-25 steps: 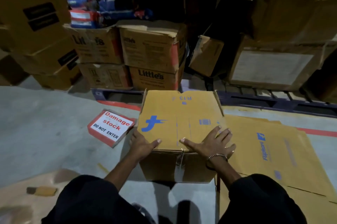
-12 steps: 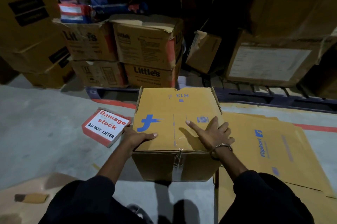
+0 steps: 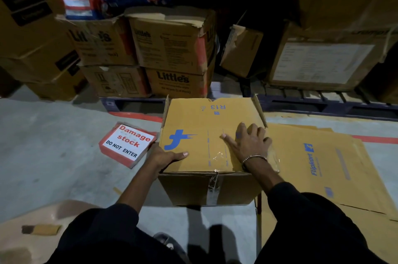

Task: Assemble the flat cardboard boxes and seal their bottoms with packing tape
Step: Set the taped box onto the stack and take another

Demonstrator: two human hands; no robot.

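Head view, one entry. Item: assembled cardboard box [image 3: 206, 134], standing on the concrete floor [image 3: 53, 145] directly in front of the person, its closed bottom flaps facing up. Clear packing tape [image 3: 219, 156] shows glossy on the top face near the front edge and runs down the near wall along the centre line, so the seam's long axis lies front to back, away from the body.

Left hand [image 3: 165, 156]: grips the box's near-left top edge, thumb laid on the top panel, fingers over the side (these hidden).

Right hand [image 3: 247, 143]: flat on the top face, fingers spread and straight, pressing just right of the seam; holds nothing.

Judgement: the right hand is nearer the tape line and better placed to rub it down along that axis while the left steadies.

Adjacent stock: flat cardboard sheets [image 3: 323, 162] touching the box's right side; a "Damage stock" sign [image 3: 127, 145] to its left.
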